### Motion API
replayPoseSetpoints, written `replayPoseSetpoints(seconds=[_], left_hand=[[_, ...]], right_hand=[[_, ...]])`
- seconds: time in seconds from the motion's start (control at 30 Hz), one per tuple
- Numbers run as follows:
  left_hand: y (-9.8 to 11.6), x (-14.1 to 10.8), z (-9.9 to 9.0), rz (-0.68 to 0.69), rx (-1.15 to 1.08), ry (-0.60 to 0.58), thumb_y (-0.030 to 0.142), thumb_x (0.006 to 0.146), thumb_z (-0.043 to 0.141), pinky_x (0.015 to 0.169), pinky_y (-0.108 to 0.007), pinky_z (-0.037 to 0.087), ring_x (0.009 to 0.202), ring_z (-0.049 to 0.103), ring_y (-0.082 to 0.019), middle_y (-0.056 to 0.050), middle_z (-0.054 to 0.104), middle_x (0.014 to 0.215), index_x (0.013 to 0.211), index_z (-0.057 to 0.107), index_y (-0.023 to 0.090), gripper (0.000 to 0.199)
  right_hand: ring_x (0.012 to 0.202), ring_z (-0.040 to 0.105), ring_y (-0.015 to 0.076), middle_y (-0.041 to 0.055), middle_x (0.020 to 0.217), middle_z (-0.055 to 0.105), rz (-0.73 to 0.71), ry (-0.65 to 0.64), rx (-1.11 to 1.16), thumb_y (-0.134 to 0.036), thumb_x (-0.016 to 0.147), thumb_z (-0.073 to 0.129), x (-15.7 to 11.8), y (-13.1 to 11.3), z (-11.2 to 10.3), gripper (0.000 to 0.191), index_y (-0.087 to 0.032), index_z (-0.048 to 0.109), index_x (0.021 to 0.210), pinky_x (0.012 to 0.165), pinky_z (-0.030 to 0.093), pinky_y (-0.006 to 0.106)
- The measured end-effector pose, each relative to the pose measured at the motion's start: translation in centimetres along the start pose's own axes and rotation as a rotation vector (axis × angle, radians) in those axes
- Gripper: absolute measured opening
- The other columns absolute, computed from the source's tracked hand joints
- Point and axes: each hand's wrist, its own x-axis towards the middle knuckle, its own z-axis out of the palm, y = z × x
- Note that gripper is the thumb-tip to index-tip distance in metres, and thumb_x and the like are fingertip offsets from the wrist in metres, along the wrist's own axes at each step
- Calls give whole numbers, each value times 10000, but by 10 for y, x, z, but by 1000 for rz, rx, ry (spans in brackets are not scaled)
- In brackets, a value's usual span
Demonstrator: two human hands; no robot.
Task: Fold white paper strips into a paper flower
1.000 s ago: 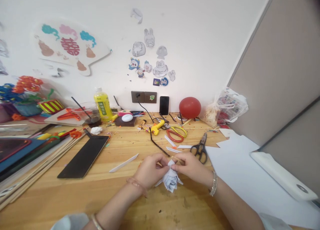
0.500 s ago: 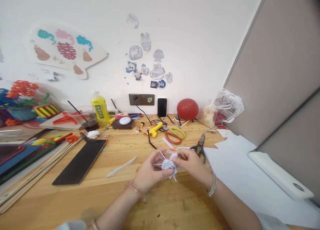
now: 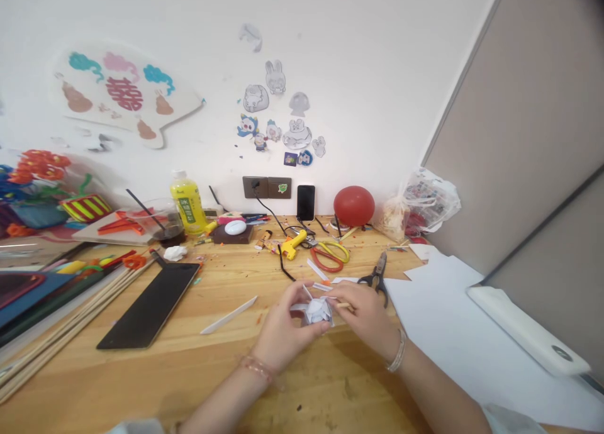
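Note:
My left hand is closed around a small ball of woven white paper strips, with loose strip ends sticking out of it. Thumb below and fingers above, it grips the ball over the desk. At the ball's right side, my right hand pinches one of the paper strips. A short, thin wooden stick is also tucked in the fingers of that hand. Its fingertips are partly hidden. Loose white paper strips lie on the wooden desk, one to the left and others just behind the hands.
Black scissors lie behind my right hand, beside white paper sheets. Further back are a yellow glue gun, red-and-yellow-handled scissors and a red balloon. A black tablet-like slab and wooden sticks lie left.
My right hand has turned and lowered slightly at the ball, and the stick in it now points another way. The ball has tilted a little in my left hand.

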Motion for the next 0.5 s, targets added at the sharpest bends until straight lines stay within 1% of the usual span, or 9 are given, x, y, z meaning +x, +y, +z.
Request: replayPoseSetpoints(seconds=[0.07, 0.13, 0.2, 0.3, 0.37, 0.4, 0.43, 0.5], left_hand=[[2, -1, 1, 15, 11, 22, 198, 562, 707, 761, -321, 478, 855, 582, -201, -48, 590, 884, 1087, 485, 148, 572], [3, -3, 1, 46, 19, 33, 202, 571, 707, 768, -318, 480, 861, 583, -198, -45, 595, 901, 1085, 488, 164, 560], [3, -4, 1, 93, 51, 53, 204, 593, 701, 800, -322, 472, 874, 583, -193, -42, 601, 926, 1082, 485, 182, 535], [0, -7, 1, 197, 165, 128, 192, 637, 684, 844, -335, 457, 913, 577, -192, -45, 604, 972, 1097, 462, 203, 511], [-3, -7, 0, 316, 280, 184, 183, 667, 668, 841, -342, 460, 932, 574, -195, -56, 601, 998, 1101, 449, 211, 488], [-5, -7, -2, 400, 350, 200, 178, 687, 654, 832, -346, 463, 938, 572, -198, -63, 599, 1009, 1100, 446, 213, 463], [-7, -7, -3, 504, 425, 212, 169, 709, 634, 822, -352, 465, 940, 569, -199, -70, 598, 1015, 1094, 447, 214, 430], [-11, -7, -8, 739, 577, 237, 135, 743, 594, 809, -367, 465, 950, 555, -203, -83, 595, 1027, 1084, 455, 210, 375]], right_hand=[[756, 623, 205, 77, 829, 696, -52, 61, -93, -224, 857, 444, -2, -1, 0, 242, -203, 681, 899, 668, 460, 316], [777, 633, 211, 90, 848, 700, -109, 108, -130, -230, 860, 439, -4, -4, -2, 254, -201, 681, 930, 680, 476, 327], [844, 639, 207, 84, 913, 699, -148, 109, -86, -217, 856, 457, -6, -8, -5, 244, -209, 671, 975, 736, 489, 328], [914, 635, 200, 76, 981, 690, -158, 100, 39, -200, 830, 515, -6, -14, -9, 225, -210, 661, 1000, 804, 492, 325], [929, 632, 205, 82, 999, 684, -157, 111, 121, -199, 816, 538, -6, -17, -11, 208, -205, 667, 979, 819, 490, 337], [938, 628, 207, 84, 1006, 681, -144, 118, 164, -202, 815, 538, -5, -19, -12, 195, -204, 673, 957, 826, 484, 345], [941, 623, 208, 83, 1003, 681, -112, 134, 208, -210, 818, 534, -5, -20, -12, 178, -203, 678, 922, 832, 477, 350], [906, 620, 204, 79, 956, 685, 6, 192, 303, -245, 821, 528, -4, -22, -12, 152, -195, 670, 843, 814, 469, 346]])
